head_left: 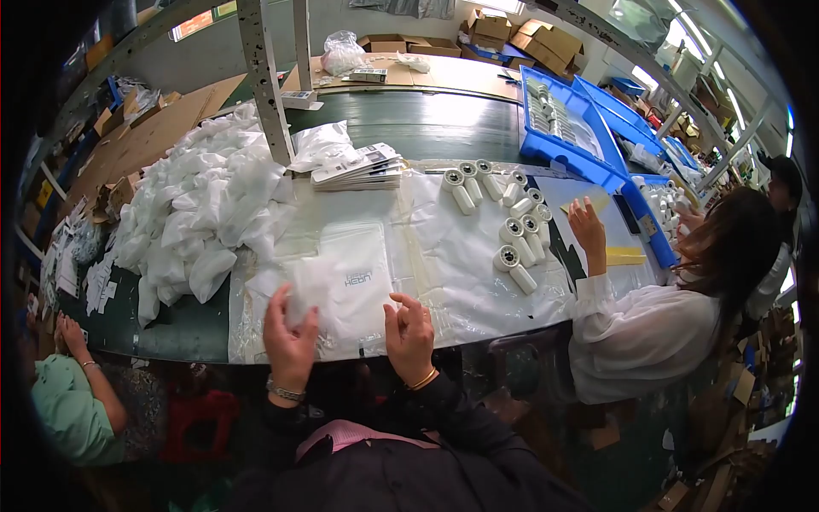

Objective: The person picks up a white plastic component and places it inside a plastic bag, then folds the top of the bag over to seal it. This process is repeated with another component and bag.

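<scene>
My left hand (pixel 290 335) is at the left side of a stack of flat, frosted white plastic bags (pixel 354 247). Its thumb and fingers curve round a blurred, whitish, see-through thing (pixel 309 299) whose kind I cannot make out. By the near right corner of the stack, my right hand (pixel 410 338) has its thumb and index finger apart, with nothing seen between them. Dark print marks the top bag. Several white shower-head-like parts (pixel 510 256), each with a round end and a thick handle, lie to the right on a plastic-covered worktop (pixel 465 299).
A large heap of white bagged items (pixel 205 200) covers the left. Behind the bags are stacked printed cards (pixel 358 171) and a metal post (pixel 263 81). Blue crates (pixel 589 162) stand right. Co-workers sit at both sides; one's hand (pixel 589 232) is raised near the parts.
</scene>
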Available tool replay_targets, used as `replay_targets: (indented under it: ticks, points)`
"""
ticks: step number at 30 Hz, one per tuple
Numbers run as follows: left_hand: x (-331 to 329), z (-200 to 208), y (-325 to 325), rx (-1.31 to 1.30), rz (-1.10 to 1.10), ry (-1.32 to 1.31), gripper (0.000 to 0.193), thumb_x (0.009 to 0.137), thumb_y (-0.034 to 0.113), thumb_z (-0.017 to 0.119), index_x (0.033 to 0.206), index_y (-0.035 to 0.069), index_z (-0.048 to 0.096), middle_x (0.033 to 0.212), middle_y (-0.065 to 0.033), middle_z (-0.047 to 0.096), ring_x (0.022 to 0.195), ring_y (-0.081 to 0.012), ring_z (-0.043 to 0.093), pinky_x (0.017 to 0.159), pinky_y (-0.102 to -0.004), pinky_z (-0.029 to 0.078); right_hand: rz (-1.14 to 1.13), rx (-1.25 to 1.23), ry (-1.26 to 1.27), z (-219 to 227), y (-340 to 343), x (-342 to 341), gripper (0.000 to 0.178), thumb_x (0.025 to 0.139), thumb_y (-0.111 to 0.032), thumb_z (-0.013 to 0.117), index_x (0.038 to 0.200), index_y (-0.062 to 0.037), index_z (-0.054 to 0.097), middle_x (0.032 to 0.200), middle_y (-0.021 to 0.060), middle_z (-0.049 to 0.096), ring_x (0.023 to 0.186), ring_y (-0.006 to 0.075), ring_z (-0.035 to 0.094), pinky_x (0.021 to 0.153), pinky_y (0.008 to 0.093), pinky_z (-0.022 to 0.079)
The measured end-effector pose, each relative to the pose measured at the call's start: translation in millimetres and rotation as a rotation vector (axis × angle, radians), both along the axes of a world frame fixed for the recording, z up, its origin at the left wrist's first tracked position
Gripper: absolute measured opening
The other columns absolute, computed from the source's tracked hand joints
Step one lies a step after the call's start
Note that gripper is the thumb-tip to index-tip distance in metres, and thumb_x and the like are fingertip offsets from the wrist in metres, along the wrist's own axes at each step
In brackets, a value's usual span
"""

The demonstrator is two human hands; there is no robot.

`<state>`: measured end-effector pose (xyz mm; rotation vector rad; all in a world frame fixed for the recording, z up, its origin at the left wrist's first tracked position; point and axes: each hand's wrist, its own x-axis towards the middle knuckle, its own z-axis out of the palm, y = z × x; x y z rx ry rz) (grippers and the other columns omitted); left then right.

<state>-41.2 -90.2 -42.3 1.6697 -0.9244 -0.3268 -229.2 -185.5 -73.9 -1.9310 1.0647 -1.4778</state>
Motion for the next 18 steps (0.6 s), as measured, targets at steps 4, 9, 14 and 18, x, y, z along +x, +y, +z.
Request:
replay_targets:
  ticks: [4, 9, 14, 18]
  points:
    - [72, -24, 21, -0.127, 0.233, -0.402, 0.053, 0.103, 0.017, 0.078, 0.148, 0.002, 0.055, 0.129, -0.0148, 0.067, 0.111, -0.0265, 0.067, 0.096, -0.0383, 0.055, -0.004, -0.095, -0.011, 0, -2, 2, 0.021, 0.097, 0.000, 0.078, 0.117, -0.0036, 0.072, 0.069, 0.0029, 0.058, 0.072, 0.0220, 0.057, 0.082, 0.0363, 0.048]
    - [127, -39, 61, 0.042, 0.578, -0.586, 0.047, 0.104, 0.022, 0.076, 0.142, 0.001, 0.057, 0.132, -0.0207, 0.067, 0.115, -0.0380, 0.068, 0.099, -0.0478, 0.054, 0.001, -0.089, 0.014, 0, -2, 2, 0.020, 0.098, -0.003, 0.077, 0.117, -0.0058, 0.073, 0.071, 0.0017, 0.059, 0.076, 0.0215, 0.063, 0.089, 0.0378, 0.050]
    - [148, -44, 76, 0.262, 0.702, -0.638, 0.043, 0.102, 0.022, 0.075, 0.138, 0.003, 0.059, 0.137, -0.0227, 0.067, 0.123, -0.0447, 0.065, 0.100, -0.0538, 0.053, 0.009, -0.094, 0.035, 1, -3, 2, 0.019, 0.096, -0.002, 0.078, 0.114, -0.0064, 0.073, 0.072, 0.0021, 0.061, 0.077, 0.0220, 0.065, 0.093, 0.0383, 0.050]
    - [159, -43, 85, 0.376, 0.762, -0.822, 0.044, 0.099, 0.012, 0.073, 0.140, 0.005, 0.061, 0.140, -0.0173, 0.068, 0.130, -0.0416, 0.062, 0.105, -0.0553, 0.050, 0.008, -0.116, 0.044, 0, -4, 2, 0.018, 0.095, -0.001, 0.078, 0.111, -0.0068, 0.073, 0.073, 0.0026, 0.063, 0.077, 0.0226, 0.065, 0.095, 0.0385, 0.050]
